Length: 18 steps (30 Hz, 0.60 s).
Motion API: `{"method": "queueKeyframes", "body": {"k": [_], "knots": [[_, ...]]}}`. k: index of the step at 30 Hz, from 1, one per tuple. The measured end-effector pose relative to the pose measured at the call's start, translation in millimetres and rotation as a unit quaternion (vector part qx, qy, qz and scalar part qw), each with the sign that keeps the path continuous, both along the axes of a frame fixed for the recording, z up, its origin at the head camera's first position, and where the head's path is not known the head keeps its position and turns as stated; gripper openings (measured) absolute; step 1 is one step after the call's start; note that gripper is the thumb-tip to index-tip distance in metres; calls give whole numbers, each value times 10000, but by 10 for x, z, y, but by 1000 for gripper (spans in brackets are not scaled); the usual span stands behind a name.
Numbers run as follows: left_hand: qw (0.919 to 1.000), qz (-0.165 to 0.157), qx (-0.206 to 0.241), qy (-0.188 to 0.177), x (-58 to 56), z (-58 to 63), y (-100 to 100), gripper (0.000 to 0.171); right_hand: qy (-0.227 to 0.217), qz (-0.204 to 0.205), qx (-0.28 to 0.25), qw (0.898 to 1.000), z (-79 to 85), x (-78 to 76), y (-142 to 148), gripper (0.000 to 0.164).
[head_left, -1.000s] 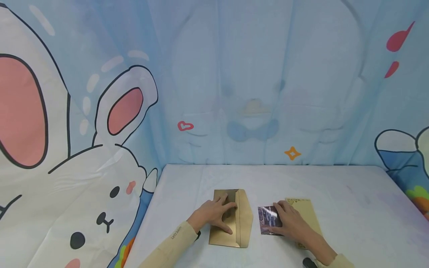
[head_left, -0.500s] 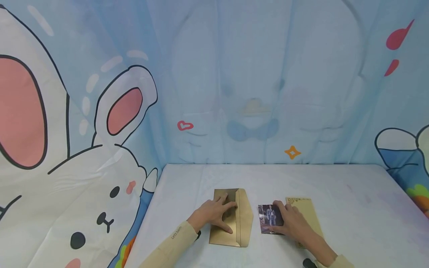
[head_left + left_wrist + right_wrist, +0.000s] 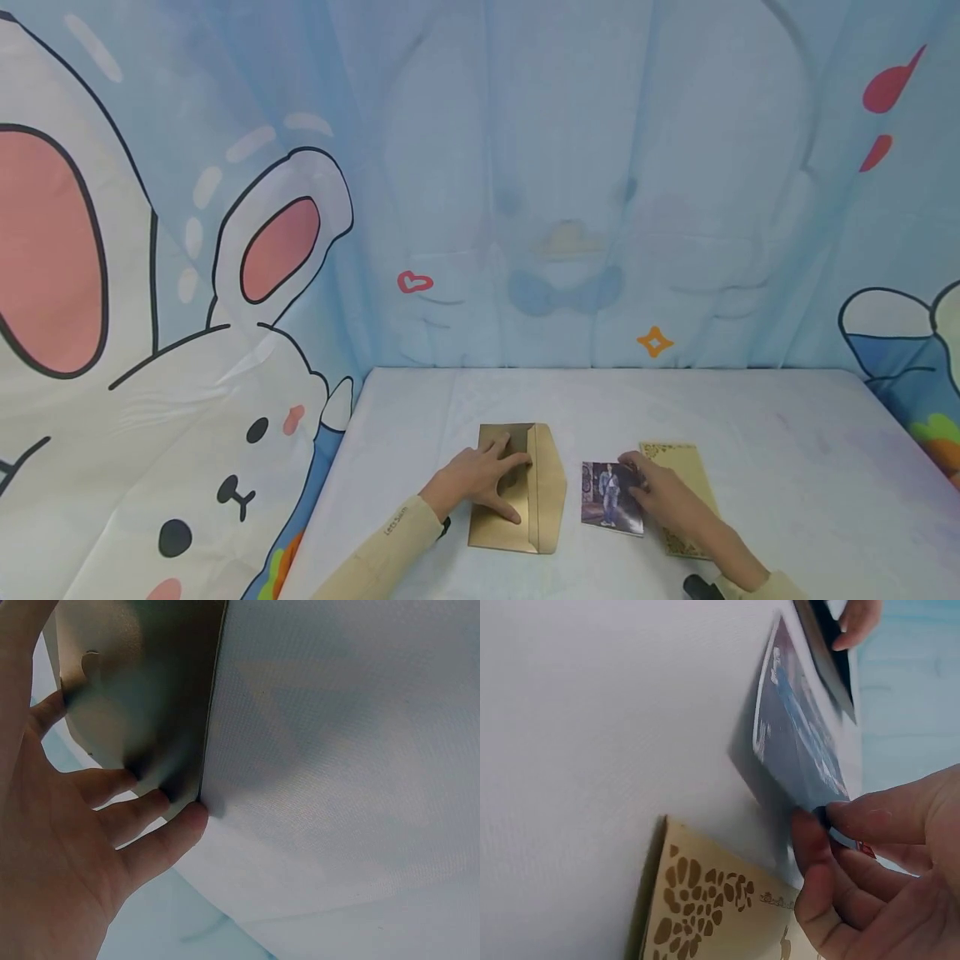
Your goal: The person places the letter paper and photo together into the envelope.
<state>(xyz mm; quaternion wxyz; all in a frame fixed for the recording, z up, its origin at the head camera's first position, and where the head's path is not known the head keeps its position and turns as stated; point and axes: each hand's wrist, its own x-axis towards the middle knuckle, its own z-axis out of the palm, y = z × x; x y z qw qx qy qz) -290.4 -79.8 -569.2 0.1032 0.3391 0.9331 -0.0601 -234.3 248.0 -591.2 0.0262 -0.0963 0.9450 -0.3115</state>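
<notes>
A gold envelope lies with its flap opened out to the right. My left hand rests on it with fingers spread, and in the left wrist view the fingertips touch the envelope's surface and edge. To the right, a glossy photo shows a standing figure in blue. My right hand pinches its right edge between thumb and fingers. In the right wrist view the photo tilts up off the white surface, a shadow beneath it. Part of its edge is hidden by the fingers.
A cream card with a brown pattern lies right of the photo, partly under my right forearm. The white table ends at a blue cartoon curtain behind and a rabbit print on the left.
My right hand has shifted slightly right, now gripping only the photo's edge, so more of the photo shows. The photo has moved a little right. The left hand and envelope stay put.
</notes>
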Motion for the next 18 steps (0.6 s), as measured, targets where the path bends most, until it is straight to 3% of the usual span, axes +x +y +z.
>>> {"method": "queueKeyframes", "body": {"k": [7,13,18], "knots": [[10000,-20,-52,8,16,3,-5,100,-569,-365,-487,9965,50,-10,24,45],[10000,-5,-63,30,18,-5,4,100,-629,-321,-985,9926,108,-21,54,43],[10000,23,-69,13,9,-25,11,101,-627,-259,-1098,9916,187,-34,40,42]]}}
